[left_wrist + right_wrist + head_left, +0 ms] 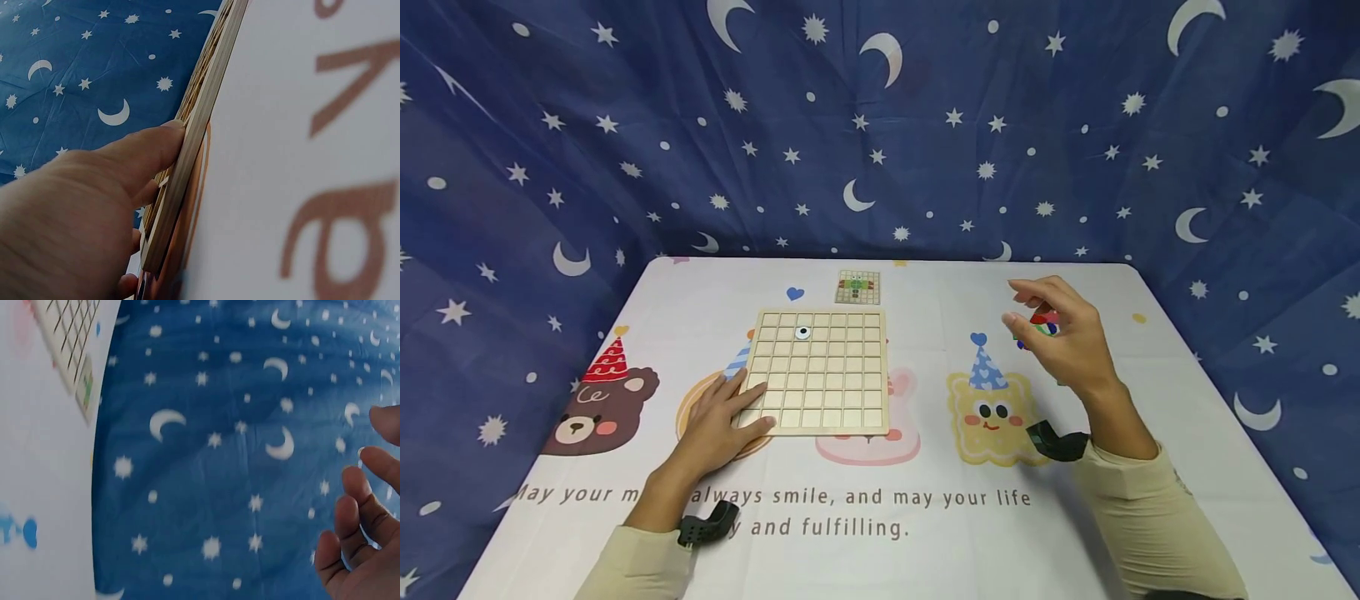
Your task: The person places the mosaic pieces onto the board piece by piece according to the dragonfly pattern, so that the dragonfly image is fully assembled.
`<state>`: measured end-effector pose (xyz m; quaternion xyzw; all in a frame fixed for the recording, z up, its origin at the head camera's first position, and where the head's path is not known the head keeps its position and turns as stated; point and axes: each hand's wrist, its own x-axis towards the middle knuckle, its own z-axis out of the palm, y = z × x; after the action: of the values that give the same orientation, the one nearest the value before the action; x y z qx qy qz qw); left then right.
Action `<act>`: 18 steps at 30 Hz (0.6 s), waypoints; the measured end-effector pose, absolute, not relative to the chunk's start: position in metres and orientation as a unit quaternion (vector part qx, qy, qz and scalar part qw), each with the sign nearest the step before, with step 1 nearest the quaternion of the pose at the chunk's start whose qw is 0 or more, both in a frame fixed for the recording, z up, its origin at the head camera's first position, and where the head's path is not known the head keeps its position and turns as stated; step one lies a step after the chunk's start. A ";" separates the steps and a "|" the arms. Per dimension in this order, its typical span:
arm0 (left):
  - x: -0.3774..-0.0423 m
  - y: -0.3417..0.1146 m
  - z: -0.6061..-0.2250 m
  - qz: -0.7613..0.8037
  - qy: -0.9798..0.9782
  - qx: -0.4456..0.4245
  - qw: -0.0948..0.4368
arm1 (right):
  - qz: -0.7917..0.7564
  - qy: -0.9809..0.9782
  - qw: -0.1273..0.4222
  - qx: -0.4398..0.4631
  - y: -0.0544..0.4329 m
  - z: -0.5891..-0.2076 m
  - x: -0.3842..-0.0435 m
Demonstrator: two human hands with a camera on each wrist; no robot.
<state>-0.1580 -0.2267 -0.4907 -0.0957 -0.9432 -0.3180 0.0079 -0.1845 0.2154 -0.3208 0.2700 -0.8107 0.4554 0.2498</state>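
Observation:
A wooden grid board (pixel 842 427) lies flat on the table, its square cells bare except for one round eye piece (pixel 802 332) near the upper left. My left hand (pixel 718 421) rests with spread fingers on the board's lower left corner; in the left wrist view, its thumb (pixel 150 150) touches the rim. To the right, my right hand (pixel 1067 337) is raised with thumb and fingers apart and nothing visible between them. Small coloured pieces (pixel 1047 323) show partly behind that hand, which hides the rest of them.
Just beyond the board lies a small picture card (pixel 857 287) with a green and red pattern on a grid. A white tablecloth (pixel 925 567) with cartoon prints and lettering covers the table. Dark blue star-and-moon fabric (pixel 925 125) hangs behind it.

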 end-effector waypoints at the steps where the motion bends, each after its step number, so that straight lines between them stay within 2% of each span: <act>1: -0.158 -0.227 -0.491 -0.318 -0.943 -0.096 0.008 | 0.462 -0.807 0.253 0.267 0.220 -0.322 -0.186; 10: -0.158 -0.226 -0.492 -0.317 -0.943 -0.100 0.011 | 0.469 -0.819 0.282 0.174 0.265 -0.339 -0.202; 18: -0.158 -0.227 -0.491 -0.315 -0.944 -0.096 0.010 | 0.488 -0.829 0.266 0.065 0.323 -0.384 -0.236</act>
<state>-0.1581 -0.2273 -0.4906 -0.0962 -0.9441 -0.3150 0.0101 -0.2362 0.3229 -0.3841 0.0654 -0.8291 0.4875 0.2657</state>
